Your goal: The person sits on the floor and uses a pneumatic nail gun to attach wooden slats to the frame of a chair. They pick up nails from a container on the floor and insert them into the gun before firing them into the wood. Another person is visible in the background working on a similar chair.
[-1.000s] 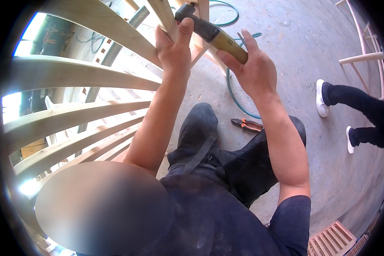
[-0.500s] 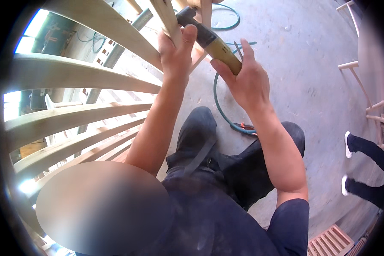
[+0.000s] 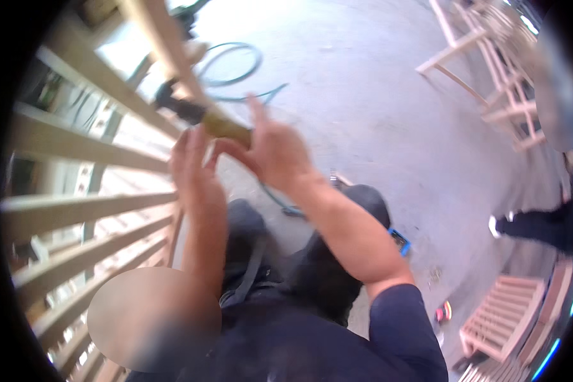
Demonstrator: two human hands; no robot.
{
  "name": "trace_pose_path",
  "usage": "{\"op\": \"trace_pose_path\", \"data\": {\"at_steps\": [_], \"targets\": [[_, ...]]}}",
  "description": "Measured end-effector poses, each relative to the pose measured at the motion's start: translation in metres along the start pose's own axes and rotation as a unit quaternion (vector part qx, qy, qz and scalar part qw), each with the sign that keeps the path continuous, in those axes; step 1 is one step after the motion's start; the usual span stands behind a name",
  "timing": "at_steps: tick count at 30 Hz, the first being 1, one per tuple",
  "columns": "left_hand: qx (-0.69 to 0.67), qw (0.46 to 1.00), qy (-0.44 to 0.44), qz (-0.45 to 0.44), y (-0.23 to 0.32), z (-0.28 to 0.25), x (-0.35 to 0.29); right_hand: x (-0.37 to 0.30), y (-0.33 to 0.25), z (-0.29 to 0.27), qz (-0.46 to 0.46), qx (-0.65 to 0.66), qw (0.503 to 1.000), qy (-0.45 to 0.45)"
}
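My right hand point(image 3: 277, 149) is closed round the yellow body of a hand-held power tool point(image 3: 228, 129). Its dark angled head points up and left, close against a pale wooden rail point(image 3: 162, 48). My left hand point(image 3: 197, 169) is just below the tool, its blurred fingers stretched upward and the thumb apart. Those fingertips are near the tool and the ends of the slats; whether they touch either is not clear. The slatted wooden piece point(image 3: 89, 207) fills the left side, its slats running toward my left hand.
A teal hose point(image 3: 259, 63) loops on the grey concrete floor point(image 3: 363, 95). Wooden frames point(image 3: 455, 51) stand at the upper right, and a slatted wooden piece point(image 3: 503, 312) lies lower right. Another person's dark trouser leg point(image 3: 544, 224) shows at the right. A blue-edged device point(image 3: 399, 242) lies beside my knee.
The view has swung, and both hands with the tool now appear farther left and lower. My left hand has let go of the wooden rail, and its fingers have straightened.
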State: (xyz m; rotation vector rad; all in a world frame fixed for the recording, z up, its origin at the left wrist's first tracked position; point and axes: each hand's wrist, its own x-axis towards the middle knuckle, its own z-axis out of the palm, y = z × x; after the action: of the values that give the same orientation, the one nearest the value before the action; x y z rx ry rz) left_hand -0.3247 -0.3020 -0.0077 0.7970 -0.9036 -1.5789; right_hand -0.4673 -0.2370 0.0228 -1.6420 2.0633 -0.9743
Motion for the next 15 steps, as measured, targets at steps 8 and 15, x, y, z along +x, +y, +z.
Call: {"op": "trace_pose_path", "data": {"at_steps": [8, 15], "targets": [[-0.271, 0.891, -0.311, -0.189, -0.020, 0.019, 0.052, -0.012, 0.003, -0.010, -0.017, 0.022, 0.999, 0.037], [-0.287, 0.857, -0.370, -0.217, -0.015, 0.021, 0.069, -0.034, -0.005, -0.037, -0.003, 0.001, 0.997, 0.073]]}}
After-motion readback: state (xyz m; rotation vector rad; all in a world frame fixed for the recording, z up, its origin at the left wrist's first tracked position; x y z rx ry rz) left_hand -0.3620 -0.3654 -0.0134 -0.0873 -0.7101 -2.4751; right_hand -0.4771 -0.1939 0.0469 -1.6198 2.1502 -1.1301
